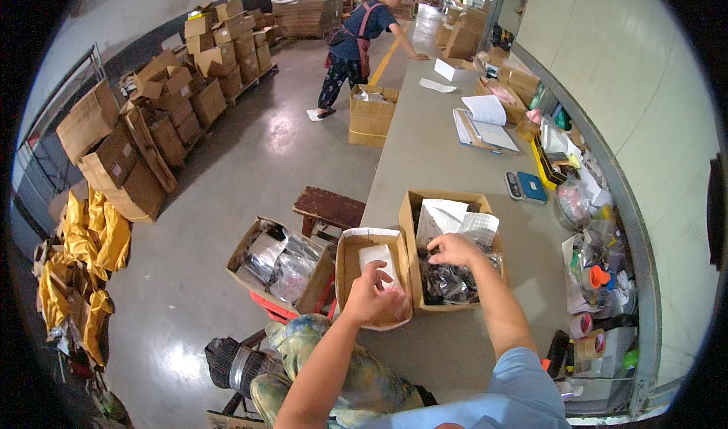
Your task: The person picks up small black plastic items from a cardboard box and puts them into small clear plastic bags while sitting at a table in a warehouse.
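1. The left hand [373, 296] is curled around a small clear plastic bag [394, 302], gripping it just over the near end of the narrow open cardboard box [350, 266] on the long grey desk [425, 141].
2. That narrow box runs with its long axis away from the person; a flat white packet [378, 258] lies inside along the same line, just beyond the left hand's fingers.
3. The right hand [453, 248] reaches into the wider square cardboard box [410, 236] touching the narrow one's right wall. Its fingers bend down onto the dark bagged small parts [447, 281]; whether they have closed on one I cannot tell.
4. The two boxes sit side by side, so each hand is nearer its own box: left to narrow, right to wide.
5. White crumpled paper sheets [455, 218] fill the wide box's far end, just beyond the right hand.
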Demonstrator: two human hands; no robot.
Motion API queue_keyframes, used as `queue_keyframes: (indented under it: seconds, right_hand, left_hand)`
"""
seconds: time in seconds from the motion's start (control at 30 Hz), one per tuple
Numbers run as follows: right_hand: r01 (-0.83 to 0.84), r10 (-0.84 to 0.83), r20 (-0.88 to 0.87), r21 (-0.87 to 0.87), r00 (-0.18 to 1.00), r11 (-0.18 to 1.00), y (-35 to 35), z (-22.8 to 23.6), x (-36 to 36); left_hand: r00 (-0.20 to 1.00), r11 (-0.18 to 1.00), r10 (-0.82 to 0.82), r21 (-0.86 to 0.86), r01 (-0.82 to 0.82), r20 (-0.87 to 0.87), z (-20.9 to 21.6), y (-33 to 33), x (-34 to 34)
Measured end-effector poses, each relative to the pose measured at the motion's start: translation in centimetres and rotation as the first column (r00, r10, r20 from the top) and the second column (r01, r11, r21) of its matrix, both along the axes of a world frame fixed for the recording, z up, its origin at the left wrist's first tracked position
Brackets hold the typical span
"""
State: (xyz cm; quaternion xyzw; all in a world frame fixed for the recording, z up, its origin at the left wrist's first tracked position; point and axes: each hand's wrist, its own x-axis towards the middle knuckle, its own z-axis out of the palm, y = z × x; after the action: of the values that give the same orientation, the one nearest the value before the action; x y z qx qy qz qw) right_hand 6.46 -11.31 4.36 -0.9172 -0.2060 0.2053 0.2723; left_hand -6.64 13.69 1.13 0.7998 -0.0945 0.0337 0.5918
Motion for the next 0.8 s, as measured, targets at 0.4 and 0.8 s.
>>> queue_keyframes:
  seconds: [0.4, 0.8]
  right_hand:
    - [0.318, -0.29, -0.16, 0.687, 0.943, 0.654, 1.2, 2.3, -5.6]
    - [0.078, 0.109, -0.25, 0.636, 0.962, 0.768, 8.5, 4.2, -11.5]
  left_hand:
    - [0.962, 0.911, -0.262, -0.348, 0.222, -0.072, -1.3, 0.1, -1.4]
    - [0.76, 0.456, -0.639, -0.854, 0.25, -0.119, 1.5, 1.7, -3.2]
